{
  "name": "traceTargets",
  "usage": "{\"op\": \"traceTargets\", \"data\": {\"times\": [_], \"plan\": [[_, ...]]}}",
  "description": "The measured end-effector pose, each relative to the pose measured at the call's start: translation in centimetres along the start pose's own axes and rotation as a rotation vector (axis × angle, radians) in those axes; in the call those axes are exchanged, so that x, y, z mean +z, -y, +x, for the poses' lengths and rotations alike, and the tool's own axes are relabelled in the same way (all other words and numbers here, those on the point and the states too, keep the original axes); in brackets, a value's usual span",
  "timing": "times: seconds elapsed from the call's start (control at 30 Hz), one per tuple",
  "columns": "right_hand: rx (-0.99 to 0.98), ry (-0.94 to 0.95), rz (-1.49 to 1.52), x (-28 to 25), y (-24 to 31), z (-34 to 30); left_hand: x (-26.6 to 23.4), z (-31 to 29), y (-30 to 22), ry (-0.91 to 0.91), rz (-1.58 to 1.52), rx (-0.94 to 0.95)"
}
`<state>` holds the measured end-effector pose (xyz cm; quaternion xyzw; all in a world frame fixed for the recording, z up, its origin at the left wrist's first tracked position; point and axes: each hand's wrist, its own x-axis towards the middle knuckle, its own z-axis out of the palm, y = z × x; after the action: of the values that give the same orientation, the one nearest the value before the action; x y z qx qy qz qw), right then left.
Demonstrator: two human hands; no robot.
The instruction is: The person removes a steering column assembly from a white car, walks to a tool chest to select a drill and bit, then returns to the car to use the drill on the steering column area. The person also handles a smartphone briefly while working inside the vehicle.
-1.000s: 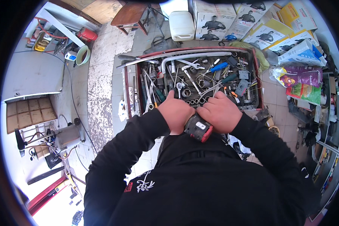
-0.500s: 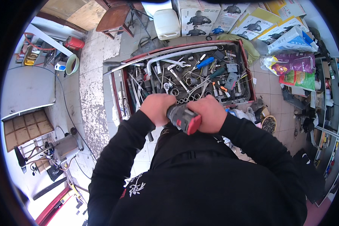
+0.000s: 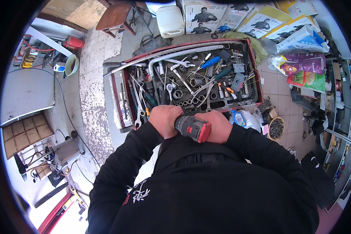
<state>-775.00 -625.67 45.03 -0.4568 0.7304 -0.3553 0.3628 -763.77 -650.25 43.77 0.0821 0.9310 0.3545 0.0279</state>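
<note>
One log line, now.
left hand: gripping black-and-red power tool | right hand: gripping same | beyond: red-edged rectangular tray of metal wrenches

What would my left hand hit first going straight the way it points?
Probably your left hand would meet the row of sockets along the near side of the tool tray, though height is unclear.

White brush-style characters (image 3: 140,195) stand on the black top (image 3: 202,191), beside a red seal-like mark (image 3: 126,199) (both seen at a slant). Small lettering stands on a white carton (image 3: 203,22), near its upper right corner. The blue-and-white bag (image 3: 302,41) bears blue lettering; the purple bag (image 3: 312,61) bears pale print, too small to make out.
</note>
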Motion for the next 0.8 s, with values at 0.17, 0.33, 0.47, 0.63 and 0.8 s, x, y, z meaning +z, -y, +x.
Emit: {"op": "traceTargets", "data": {"times": [0.17,0.33,0.47,0.63,0.8], "plan": [[-0.118,0.027,-0.247,-0.9,-0.3,1.3,-0.7,-0.2,-0.2,0.381,0.056,-0.168],[-0.202,0.025,-0.25,-0.1,-0.5,3.0,-1.2,-1.3,0.1,0.267,-0.038,-0.196],[-0.124,-0.045,-0.04,1.5,-0.8,4.0,-0.9,-4.0,0.2,-0.262,0.064,-0.3],[-0.006,-0.035,0.363,4.0,0.5,7.3,1.3,-6.1,0.6,-0.514,-1.374,-0.743],[-0.292,0.025,0.151,6.2,3.4,10.3,2.6,-8.1,2.5,-0.583,-1.932,-0.446]]}}
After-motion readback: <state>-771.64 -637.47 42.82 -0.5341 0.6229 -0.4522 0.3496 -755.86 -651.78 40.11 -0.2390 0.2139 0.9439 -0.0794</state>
